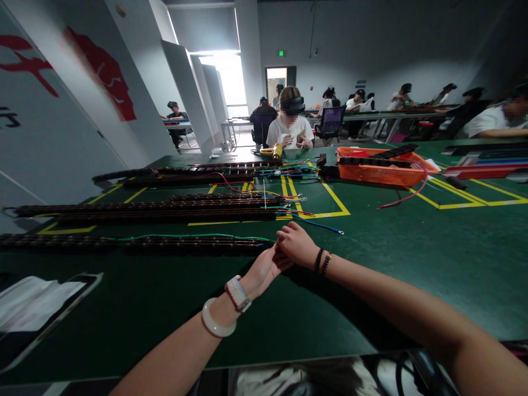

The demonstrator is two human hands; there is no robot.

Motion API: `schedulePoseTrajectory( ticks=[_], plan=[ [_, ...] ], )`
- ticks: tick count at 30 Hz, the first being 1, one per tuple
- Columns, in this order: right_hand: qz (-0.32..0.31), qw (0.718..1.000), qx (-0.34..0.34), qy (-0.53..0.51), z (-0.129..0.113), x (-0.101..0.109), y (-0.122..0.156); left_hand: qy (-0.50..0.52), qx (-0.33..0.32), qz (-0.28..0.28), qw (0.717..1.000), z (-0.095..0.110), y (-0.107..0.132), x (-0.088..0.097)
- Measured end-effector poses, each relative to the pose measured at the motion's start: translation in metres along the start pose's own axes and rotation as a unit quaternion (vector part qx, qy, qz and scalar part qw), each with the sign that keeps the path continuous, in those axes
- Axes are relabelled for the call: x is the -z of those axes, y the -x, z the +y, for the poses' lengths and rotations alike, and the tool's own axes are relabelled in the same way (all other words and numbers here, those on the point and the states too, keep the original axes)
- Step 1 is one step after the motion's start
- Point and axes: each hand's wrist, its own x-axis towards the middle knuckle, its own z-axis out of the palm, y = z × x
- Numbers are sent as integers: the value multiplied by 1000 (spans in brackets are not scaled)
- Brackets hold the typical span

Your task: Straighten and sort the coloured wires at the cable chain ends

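My left hand [264, 269] and my right hand [299, 245] meet at the right end of the nearest black cable chain [165, 246]. A green wire [198, 237] lies along the top of this chain and runs into my closed fingers. My right fingers are bent in a pinch over the fingertips of my left hand, which is turned partly palm up. The wire's tip is hidden between them. Beyond my hands, a blue wire [322, 224] with a ring terminal sticks out from a second bundle of cable chains [144, 209].
Farther back lie more cable chains [190, 171] and an orange basket [381, 173]. A yellow heat gun [277, 151] stands near a seated person [291, 129] opposite. At left is a tray [93, 283] with white plastic [33, 302]. Yellow tape [325, 213] marks the green table [412, 258].
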Motion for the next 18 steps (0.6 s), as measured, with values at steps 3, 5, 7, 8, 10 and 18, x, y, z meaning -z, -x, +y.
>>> schedulePoseTrajectory(
  ticks=[3, 5, 7, 8, 10, 18],
  plan=[
    [11, 999, 18, 33, -5, 1, 3, 11, -11, 19, 1000, -2, 0, -2],
    [12, 999, 25, 43, -7, 2, 4, 19, -13, 28, 999, -3, -2, -2],
    [11, 998, 27, 51, -9, 2, 5, 37, -16, 39, 998, -3, -3, -1],
    [11, 998, 27, 54, -10, 3, 5, 50, -18, 46, 998, -3, -4, -1],
    [13, 998, 28, 60, -12, 4, 5, 76, -20, 60, 995, -4, -5, 0],
    [20, 999, -2, 51, -24, -1, 17, 62, -64, 89, 992, -10, -3, -6]
  ],
)
